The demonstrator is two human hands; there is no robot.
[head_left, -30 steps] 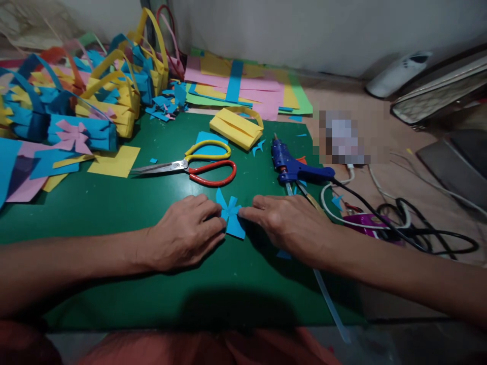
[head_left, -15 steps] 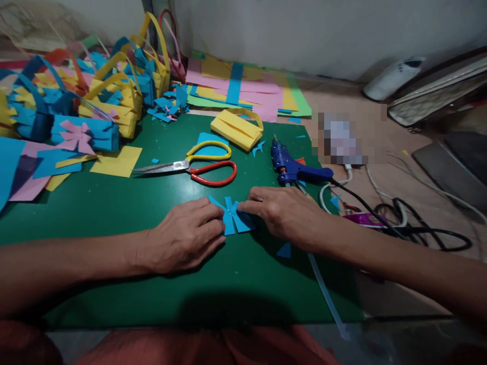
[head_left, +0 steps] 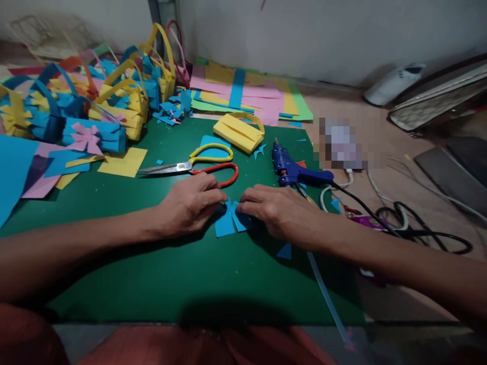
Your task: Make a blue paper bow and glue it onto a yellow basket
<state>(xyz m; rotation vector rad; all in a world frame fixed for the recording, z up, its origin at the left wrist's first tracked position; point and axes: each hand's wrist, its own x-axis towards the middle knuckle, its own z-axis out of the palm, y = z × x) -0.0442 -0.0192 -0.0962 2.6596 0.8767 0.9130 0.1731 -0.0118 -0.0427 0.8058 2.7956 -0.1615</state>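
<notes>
A blue paper bow cut-out (head_left: 225, 225) with slit, spreading tails lies on the green board (head_left: 171, 284). My left hand (head_left: 192, 205) has its fingers bent together at the cut-out's upper left part. From the other side, my right hand (head_left: 272, 208) pinches the right part, hiding some of it. Just beyond my left hand lie scissors (head_left: 186, 166) with one yellow and one red handle. A blue glue gun (head_left: 291, 165) rests past my right hand, nozzle pointing away. Further back sits a small yellow paper bag (head_left: 239, 133) with a handle.
Finished paper bags with bows (head_left: 95, 134) crowd the back left. Stacked coloured paper sheets (head_left: 262, 94) lie at the back. Cables (head_left: 411, 223) tangle on the right, near a white cylinder (head_left: 391, 86). A clear glue stick (head_left: 327, 294) extends toward the front edge.
My left hand has moved up and slightly right, from the bow's lower left tail to its upper left part. My right hand stays at the right part. The view has shifted slightly.
</notes>
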